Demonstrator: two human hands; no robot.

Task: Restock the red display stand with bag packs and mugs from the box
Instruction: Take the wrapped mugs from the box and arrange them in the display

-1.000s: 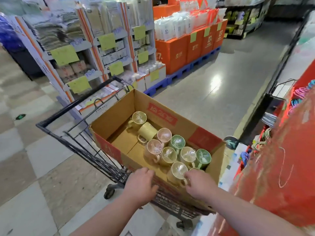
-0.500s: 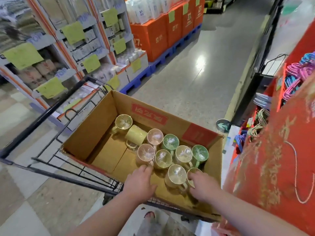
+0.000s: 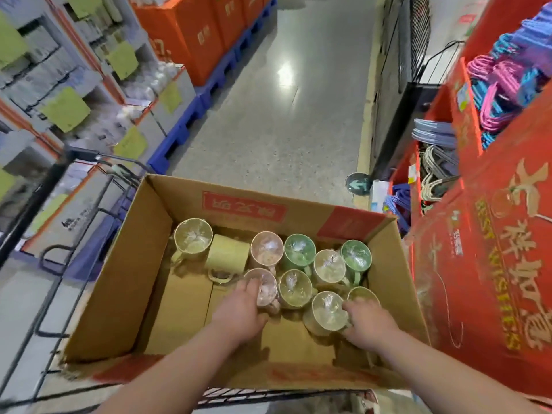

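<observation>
An open cardboard box (image 3: pixel 125 279) sits on a black wire cart (image 3: pixel 50 204) and holds several plastic-wrapped mugs in yellow, pink and green. My left hand (image 3: pixel 239 312) is inside the box, its fingers curled round a pink mug (image 3: pixel 263 286) at the near left of the cluster. My right hand (image 3: pixel 369 322) grips a yellow mug (image 3: pixel 327 312) at the near right, fingers over its rim and handle side. One yellow mug (image 3: pixel 228 255) lies on its side. The red display stand (image 3: pixel 484 264) rises at the right.
The red stand's compartments hold coloured hangers (image 3: pixel 501 85) and rope-handled bags (image 3: pixel 436 165). Orange cartons on blue pallets (image 3: pixel 185 37) and shelving with green price tags (image 3: pixel 65 109) line the left. A grey floor aisle (image 3: pixel 277 130) runs ahead.
My head has leaned over the box. Both hands moved from the near box edge down into it and closed on mugs, left on the pink one, right on the yellow one.
</observation>
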